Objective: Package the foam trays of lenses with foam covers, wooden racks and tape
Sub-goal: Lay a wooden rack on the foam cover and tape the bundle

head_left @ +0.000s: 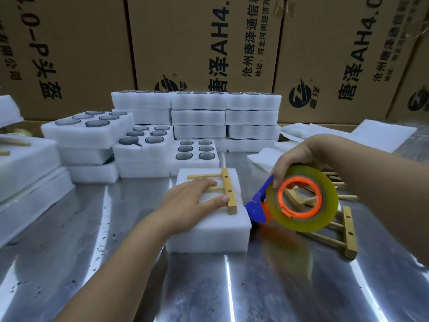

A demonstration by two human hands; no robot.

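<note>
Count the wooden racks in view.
3 racks: one on the foam block under the left hand, one flat on the table at right, one seen through the tape roll. The sticks behind the right arm may be more.

A: How many open trays (pixel 195 163) show lenses (pixel 185 148)?
B: Three, with six in each.
A: And wooden racks (pixel 228 194)?
B: At least three, maybe more behind. One tape roll (pixel 329 204), one left hand (pixel 192 201), one right hand (pixel 290 156).

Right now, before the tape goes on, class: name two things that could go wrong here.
The wooden rack, pinned only by the left hand, could slide on the foam pack when tape pulls.
The tape dispenser in the right hand hangs over spare racks and might snag them.
</note>
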